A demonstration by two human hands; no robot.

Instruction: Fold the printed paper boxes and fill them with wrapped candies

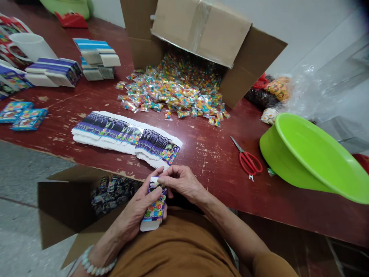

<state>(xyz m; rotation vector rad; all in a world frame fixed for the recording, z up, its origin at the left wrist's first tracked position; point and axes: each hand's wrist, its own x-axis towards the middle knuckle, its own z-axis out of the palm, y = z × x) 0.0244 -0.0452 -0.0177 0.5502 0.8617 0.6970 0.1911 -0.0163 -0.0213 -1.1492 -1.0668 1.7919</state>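
In front of my body, my left hand [144, 198] is wrapped round a small purple candy box [155, 207], with the thumb across its printed front. The near end flap of the box hangs open. My right hand [181, 181] pinches the far end of the same box, thumb and fingers at its white flap. Just beyond my hands lies a fanned row of flat purple candy boxes [123, 134] on the table. Past that row, many small clear packets of colourful candy [175, 92] spill from a cardboard box [201, 30] on its side.
Red-handled scissors [249, 161] and a green basin [288, 161] are on the right of the red table [207, 184]. Stacked cartons [96, 57], a white mug [33, 46] and blue boxes [29, 117] stand left. Below the edge, an open carton [66, 211] holds dark packets.
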